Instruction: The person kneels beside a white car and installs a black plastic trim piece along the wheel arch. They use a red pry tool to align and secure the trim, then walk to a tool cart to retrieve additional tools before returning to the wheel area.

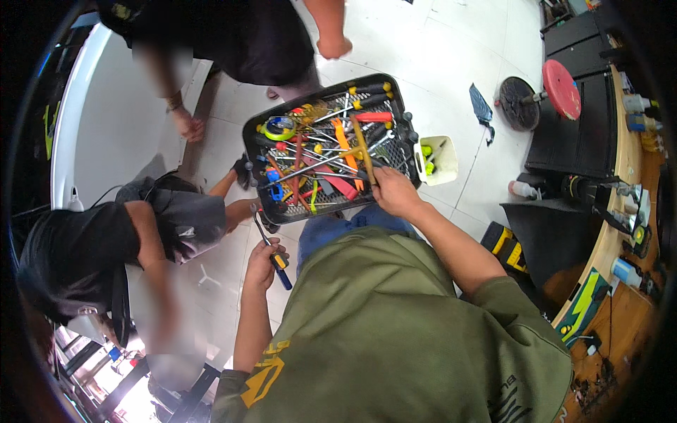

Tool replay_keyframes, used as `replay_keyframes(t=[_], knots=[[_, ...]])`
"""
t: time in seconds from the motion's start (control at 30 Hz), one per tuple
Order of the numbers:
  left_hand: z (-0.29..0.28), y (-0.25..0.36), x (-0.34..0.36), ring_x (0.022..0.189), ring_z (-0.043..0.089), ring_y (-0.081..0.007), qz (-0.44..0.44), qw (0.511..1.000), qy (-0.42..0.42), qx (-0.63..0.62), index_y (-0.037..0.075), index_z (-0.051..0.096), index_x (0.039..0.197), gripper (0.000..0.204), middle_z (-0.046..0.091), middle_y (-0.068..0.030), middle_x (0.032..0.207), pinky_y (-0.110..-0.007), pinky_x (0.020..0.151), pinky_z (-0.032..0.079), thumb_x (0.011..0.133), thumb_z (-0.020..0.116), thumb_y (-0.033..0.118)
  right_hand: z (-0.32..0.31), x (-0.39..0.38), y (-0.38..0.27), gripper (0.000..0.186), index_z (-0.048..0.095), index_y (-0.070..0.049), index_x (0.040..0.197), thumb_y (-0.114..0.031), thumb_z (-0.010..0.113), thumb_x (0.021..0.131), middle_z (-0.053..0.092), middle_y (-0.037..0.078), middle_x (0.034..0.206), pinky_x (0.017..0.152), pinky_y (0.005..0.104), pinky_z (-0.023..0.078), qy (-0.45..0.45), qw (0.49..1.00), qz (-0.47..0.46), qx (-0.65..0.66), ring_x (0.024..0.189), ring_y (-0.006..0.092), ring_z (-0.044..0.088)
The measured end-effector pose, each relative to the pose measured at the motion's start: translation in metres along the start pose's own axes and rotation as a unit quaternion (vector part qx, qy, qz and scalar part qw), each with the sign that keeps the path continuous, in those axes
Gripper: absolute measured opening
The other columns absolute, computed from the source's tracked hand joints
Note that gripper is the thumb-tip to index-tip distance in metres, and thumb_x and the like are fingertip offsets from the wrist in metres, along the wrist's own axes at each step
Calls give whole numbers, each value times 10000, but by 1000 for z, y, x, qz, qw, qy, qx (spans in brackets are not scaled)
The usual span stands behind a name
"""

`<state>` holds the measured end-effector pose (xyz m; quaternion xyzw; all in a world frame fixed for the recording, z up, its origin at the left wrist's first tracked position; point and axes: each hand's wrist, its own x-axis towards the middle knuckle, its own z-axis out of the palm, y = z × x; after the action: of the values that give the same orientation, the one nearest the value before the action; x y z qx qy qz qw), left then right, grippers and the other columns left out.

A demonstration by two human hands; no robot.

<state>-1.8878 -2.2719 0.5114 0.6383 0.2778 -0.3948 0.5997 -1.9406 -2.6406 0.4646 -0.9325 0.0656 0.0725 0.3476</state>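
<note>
Nearest us, our olive shirt (395, 317) bears yellow print and dark lettering, on the near side of the black tray (399, 106); left of the tray and toward us, our left hand (264, 262) grips a ratchet (281, 261) by its black-and-yellow handle, the metal head pointing at the tray's near left corner; our right hand (395, 192) is at the tray's right side, its fingers by the lower end of a brown T-shaped tool (364, 149), and we cannot tell whether they grasp it or the rim.

The tray is crowded; in it we see a yellow-green tape measure (281, 127), an orange tool (345, 144), a blue tool (273, 185), a red handle (374, 117) and many metal shafts; against the tray's right side a cream bin (448, 175) holds yellow-green things (429, 168).

Left of the tray bends a person in black (84, 247); beyond it stands another person (240, 35); far right of it are a red stool (562, 89) and a wooden desk (626, 314) with bottles (625, 272), their labels too small to read.
</note>
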Motion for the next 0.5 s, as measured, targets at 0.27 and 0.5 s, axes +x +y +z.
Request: replay_keyframes(t=[0.27, 0.5], knots=[[17, 28, 1, 810, 609, -265, 44, 992, -92, -77, 1, 536, 1021, 213, 604, -133, 889, -371, 754, 498, 835, 536, 106, -12, -14, -14, 306, 540, -8, 1066, -156, 563, 798, 546, 180, 949, 832, 446, 443, -15, 997, -27, 71, 921, 357, 549], [18, 51, -2, 824, 616, -245, 57, 982, -137, -117, 11, 535, 1102, 236, 619, -131, 925, -341, 740, 510, 899, 509, 130, -12, -17, -12, 323, 561, -23, 1110, -182, 549, 830, 556, 172, 978, 833, 439, 448, -11, 993, -36, 108, 933, 348, 557]])
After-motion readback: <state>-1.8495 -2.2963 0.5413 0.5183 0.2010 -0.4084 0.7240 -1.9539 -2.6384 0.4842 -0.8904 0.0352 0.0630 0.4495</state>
